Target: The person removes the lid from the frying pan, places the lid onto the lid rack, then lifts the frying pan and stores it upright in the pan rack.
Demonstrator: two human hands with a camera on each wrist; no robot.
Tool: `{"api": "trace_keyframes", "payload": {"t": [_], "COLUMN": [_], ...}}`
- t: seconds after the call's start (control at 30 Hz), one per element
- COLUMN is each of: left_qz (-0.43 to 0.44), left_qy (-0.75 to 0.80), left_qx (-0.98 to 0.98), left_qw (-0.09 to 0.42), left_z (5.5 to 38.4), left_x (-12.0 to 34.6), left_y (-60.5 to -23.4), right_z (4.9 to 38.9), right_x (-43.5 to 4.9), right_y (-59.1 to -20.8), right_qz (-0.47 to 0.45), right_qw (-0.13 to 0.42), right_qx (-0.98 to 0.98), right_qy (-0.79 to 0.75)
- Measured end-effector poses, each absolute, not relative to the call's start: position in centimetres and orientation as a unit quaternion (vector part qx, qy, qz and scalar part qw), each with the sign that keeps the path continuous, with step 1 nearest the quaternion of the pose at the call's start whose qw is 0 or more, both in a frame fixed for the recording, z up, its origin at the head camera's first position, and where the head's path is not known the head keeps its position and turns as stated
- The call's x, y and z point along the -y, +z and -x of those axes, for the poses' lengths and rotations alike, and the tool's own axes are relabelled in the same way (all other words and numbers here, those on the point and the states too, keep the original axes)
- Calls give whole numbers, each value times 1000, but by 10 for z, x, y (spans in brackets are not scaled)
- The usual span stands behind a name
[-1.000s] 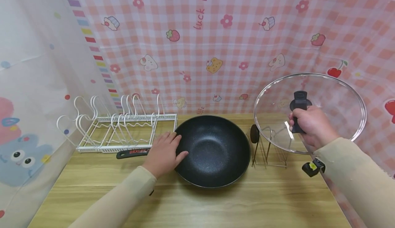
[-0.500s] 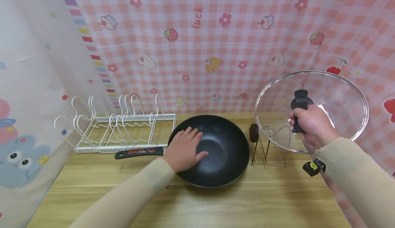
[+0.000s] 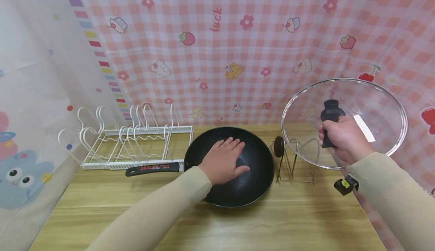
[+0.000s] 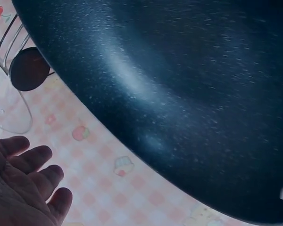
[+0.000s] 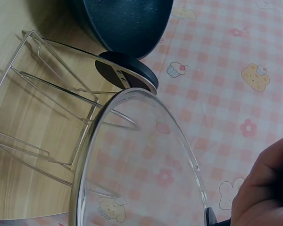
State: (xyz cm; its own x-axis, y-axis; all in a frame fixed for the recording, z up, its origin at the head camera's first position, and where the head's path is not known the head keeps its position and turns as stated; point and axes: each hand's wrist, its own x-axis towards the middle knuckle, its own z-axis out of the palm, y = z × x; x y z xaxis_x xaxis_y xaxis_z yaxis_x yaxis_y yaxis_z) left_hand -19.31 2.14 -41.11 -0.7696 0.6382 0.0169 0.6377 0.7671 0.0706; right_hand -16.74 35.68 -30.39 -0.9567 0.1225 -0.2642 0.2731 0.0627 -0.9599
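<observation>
A black wok (image 3: 258, 168) stands on the wooden table, its long black handle (image 3: 153, 169) pointing left. Above the wok's inside is my left hand (image 3: 222, 162), palm down with the fingers extended. In the left wrist view a gap shows between the fingers (image 4: 47, 181) and the wok (image 4: 179, 94). On the right, my right hand (image 3: 348, 136) grips the black knob handle (image 3: 331, 109) of a round glass lid (image 3: 374, 96) with a metal rim. The lid is held up and tilted, its lower edge in front of a small wire rack (image 3: 293, 171).
To the left, touching or very near the wok, stands a white wire rack (image 3: 122, 164) with several upright loops. A dark round disc (image 3: 279, 147) sits on the small rack between wok and lid. Behind hangs a pink checked curtain (image 3: 204, 54).
My left hand has moved right, from the wok's left rim and handle end to over its middle. My right hand and the lid have stayed nearly still.
</observation>
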Motion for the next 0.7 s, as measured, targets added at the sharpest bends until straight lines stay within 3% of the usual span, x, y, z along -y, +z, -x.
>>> {"api": "trace_keyframes", "payload": {"t": [0.7], "left_qz": [-373], "left_qy": [8], "left_qx": [-928], "left_qw": [22], "left_z": [198], "left_x": [-87], "left_y": [-405], "right_z": [166], "right_x": [-357], "right_y": [-311], "right_qz": [-148], "right_qw": [41], "right_qx": [-739], "right_qy": [-656]}}
